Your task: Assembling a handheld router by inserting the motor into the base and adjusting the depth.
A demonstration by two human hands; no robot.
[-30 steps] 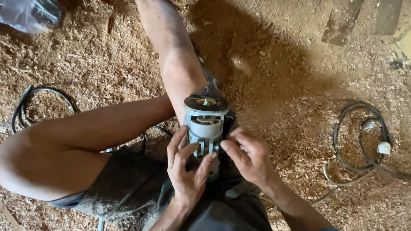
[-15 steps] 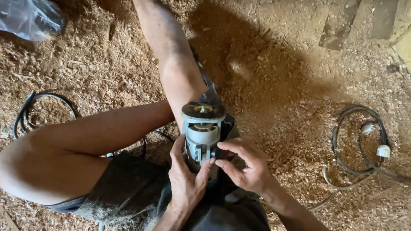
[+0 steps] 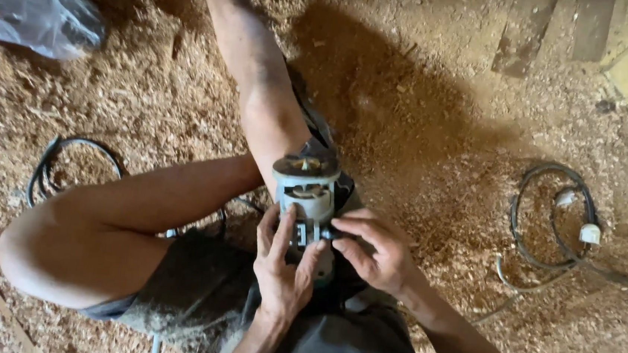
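While gripped, grey router (image 3: pixel 305 191) upright, dusty

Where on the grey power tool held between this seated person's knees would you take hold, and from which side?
Take the grey power tool by its rounded motor body, just below the flat base that points away from the person. Come in from both flanks, as the left hand and right hand do: the body stands roughly upright against the leg, its sides bare for a wrapping grip.

Woodworking shop — sawdust floor (image 3: pixel 437 134), coiled cable (image 3: pixel 550 217)
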